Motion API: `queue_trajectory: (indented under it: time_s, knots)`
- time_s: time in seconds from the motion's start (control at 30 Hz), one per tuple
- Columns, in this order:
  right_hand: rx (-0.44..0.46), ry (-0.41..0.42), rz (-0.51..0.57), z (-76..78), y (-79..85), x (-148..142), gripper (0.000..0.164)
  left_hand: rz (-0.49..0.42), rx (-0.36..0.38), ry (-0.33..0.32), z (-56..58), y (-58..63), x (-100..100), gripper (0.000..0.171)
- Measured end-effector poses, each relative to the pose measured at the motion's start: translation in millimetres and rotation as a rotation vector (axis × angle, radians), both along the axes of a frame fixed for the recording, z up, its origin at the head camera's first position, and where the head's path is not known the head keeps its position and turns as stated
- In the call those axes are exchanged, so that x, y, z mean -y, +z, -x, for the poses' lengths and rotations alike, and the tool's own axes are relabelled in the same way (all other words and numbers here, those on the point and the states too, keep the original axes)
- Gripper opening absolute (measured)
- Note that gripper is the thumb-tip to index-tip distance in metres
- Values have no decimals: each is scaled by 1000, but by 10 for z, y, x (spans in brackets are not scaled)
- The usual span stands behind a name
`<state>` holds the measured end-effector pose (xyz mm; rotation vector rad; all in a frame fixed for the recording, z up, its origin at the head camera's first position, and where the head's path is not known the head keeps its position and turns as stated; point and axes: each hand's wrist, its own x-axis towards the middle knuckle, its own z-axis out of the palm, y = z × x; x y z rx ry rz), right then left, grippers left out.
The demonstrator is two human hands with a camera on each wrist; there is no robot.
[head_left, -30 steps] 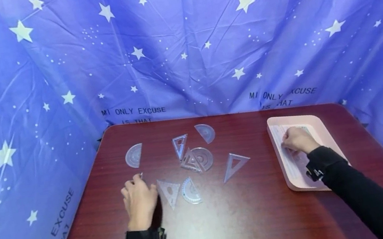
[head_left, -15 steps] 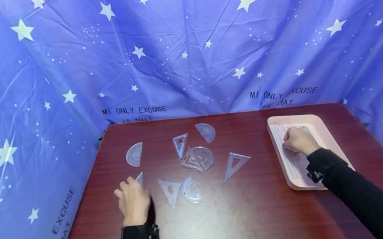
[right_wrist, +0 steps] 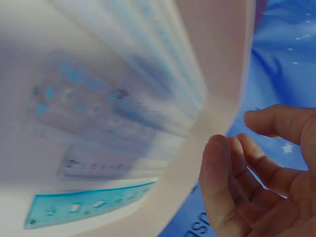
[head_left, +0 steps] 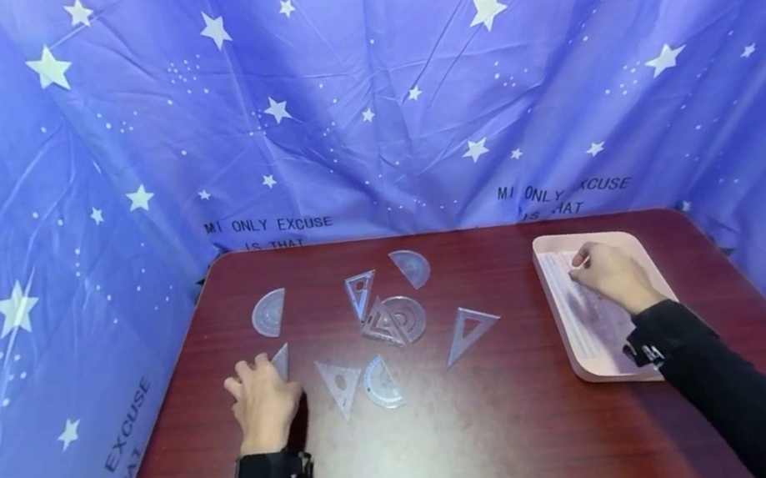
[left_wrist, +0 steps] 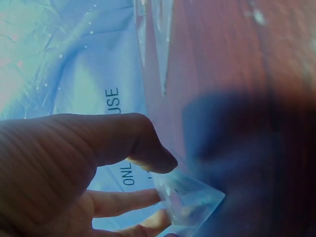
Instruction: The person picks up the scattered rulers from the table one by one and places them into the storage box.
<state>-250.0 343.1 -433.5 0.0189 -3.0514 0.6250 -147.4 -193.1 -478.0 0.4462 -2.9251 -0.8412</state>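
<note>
My left hand (head_left: pixel 263 399) pinches a clear set square (left_wrist: pixel 190 200) between thumb and fingers, at the left of the table. Its pointed corner sticks out past the fingertips, and the hand hides the rest in the head view. Just beyond lies a clear protractor (head_left: pixel 270 314). My right hand (head_left: pixel 613 276) hovers over a pale pink tray (head_left: pixel 622 237), thumb apart from the bent fingers and nothing between them. Inside the tray, the right wrist view shows a teal-edged ruler (right_wrist: pixel 89 202), a clear stencil with blue marks (right_wrist: pixel 74 101) and several pale rulers along one side.
Mid-table lie another set square (head_left: pixel 339 386), a protractor (head_left: pixel 382 383), a blue-tinted set square (head_left: pixel 353 299) and a round-edged protractor (head_left: pixel 412 320) overlapped by a set square. A lone set square (head_left: pixel 456 337) is nearer the tray. Starry blue curtains (head_left: pixel 361 65) surround the table.
My left hand has shifted slightly left, and the set square's corner now shows beside its fingers. My right hand has lifted a little and moved right, its fingers loosening over the tray.
</note>
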Motion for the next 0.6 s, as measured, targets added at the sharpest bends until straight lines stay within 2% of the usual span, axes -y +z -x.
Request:
queue_trajectory:
  time_s: [0.13,0.23,0.3,0.43,0.47,0.6]
  knots:
    - [-88,45,18,-114,143,88,23,-16,-45,-12,14,31,-33,64]
    - [-145,61,31,-207,221,209,20,-30,-124,-43,34,12,-68,67]
    - [-176,67,40,-264,254,305,18,-34,-195,-49,82,-111,-87,71]
    - [-202,74,63,-384,291,531,16,-46,-303,-68,132,-233,-225,77]
    - [-200,82,75,-415,293,592,16,-45,-322,-77,124,-212,-280,77]
    - [-185,133,132,-541,268,837,14,-82,-353,-128,-3,111,-596,73]
